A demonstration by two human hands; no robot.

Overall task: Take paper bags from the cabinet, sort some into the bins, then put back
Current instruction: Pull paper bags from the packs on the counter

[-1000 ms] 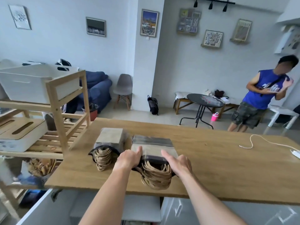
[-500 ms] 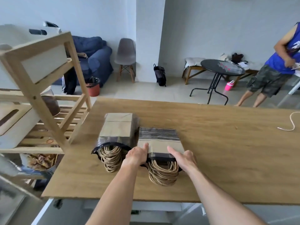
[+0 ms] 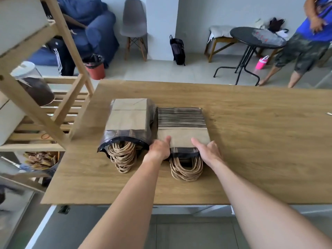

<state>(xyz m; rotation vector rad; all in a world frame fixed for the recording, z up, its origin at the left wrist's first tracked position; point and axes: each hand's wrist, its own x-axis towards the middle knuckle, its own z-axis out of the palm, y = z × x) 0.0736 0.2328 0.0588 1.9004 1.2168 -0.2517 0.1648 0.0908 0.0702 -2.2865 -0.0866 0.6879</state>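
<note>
I'm gripping the right-hand bundle of paper bags point(image 3: 182, 135) at centre frame, my left hand point(image 3: 159, 149) and right hand point(image 3: 209, 151) clamping its two sides, thumbs lying on top and fingers curling under the edges. It's resting flat on the wooden table point(image 3: 260, 141), twine handles spilling toward me. Just beside it on the left, nearly touching, the second wrapped bundle point(image 3: 128, 121) is lying. A wooden shelf rack point(image 3: 53, 108) is crowding the table's left edge. At upper right, a round black table point(image 3: 256, 37) and a person in a blue top point(image 3: 312, 38) are standing well back.
</note>
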